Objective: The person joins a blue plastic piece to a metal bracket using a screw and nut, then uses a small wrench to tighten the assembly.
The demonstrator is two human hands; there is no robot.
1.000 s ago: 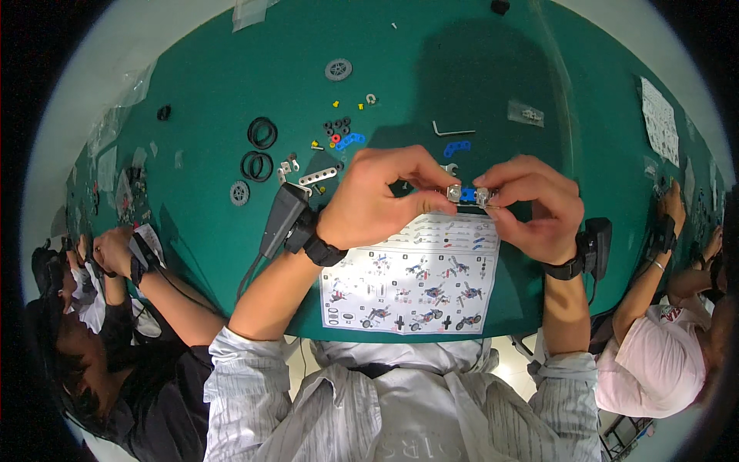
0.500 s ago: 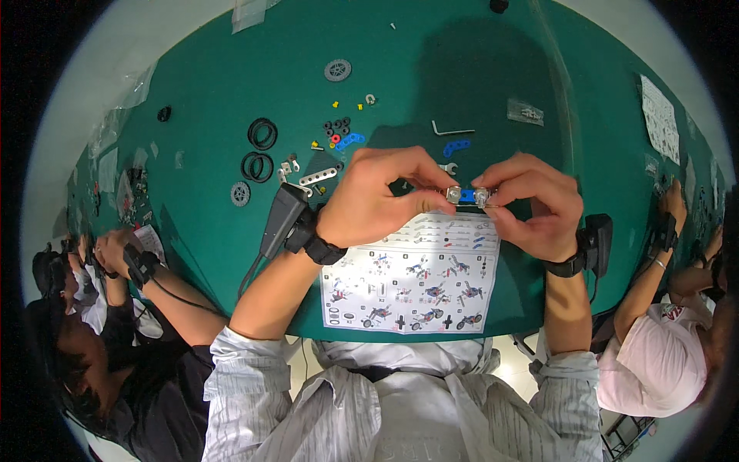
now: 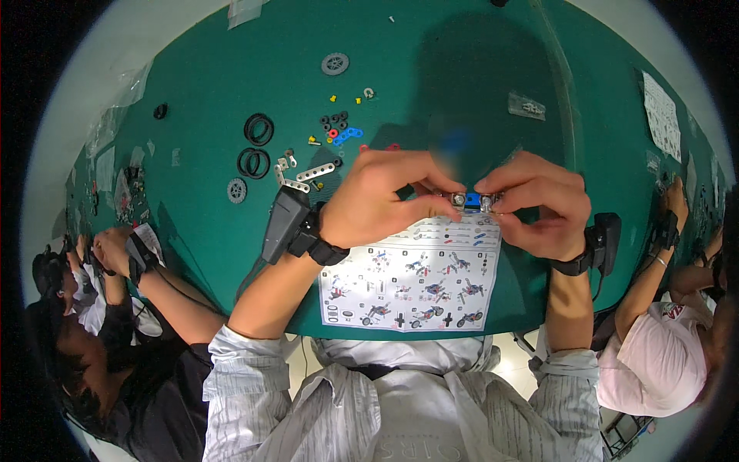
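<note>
A small blue perforated strip with silver metal brackets (image 3: 473, 200) is held up just above the far edge of the printed instruction sheet (image 3: 408, 289). My left hand (image 3: 389, 196) pinches its left end between thumb and fingers. At the other end, my right hand (image 3: 543, 204) closes its thumb and fingertips on the bracket. The fingers hide part of both brackets. Beyond my left hand, red pieces (image 3: 392, 146) show in part. A blurred patch lies over a blue piece (image 3: 454, 140) farther up the table.
Left of my hands lie black rubber tyres (image 3: 258, 129), grey wheels (image 3: 335, 64), silver perforated strips (image 3: 315, 172), a blue curved strip (image 3: 349, 136) and small black rings (image 3: 335, 121). A clear bag of small parts (image 3: 526, 107) lies at the far right. People sit on both sides.
Both hands have shifted slightly to the right with the bracket assembly still pinched between them. The assembly has turned a little. The hex key no longer shows clearly beyond my hands.
</note>
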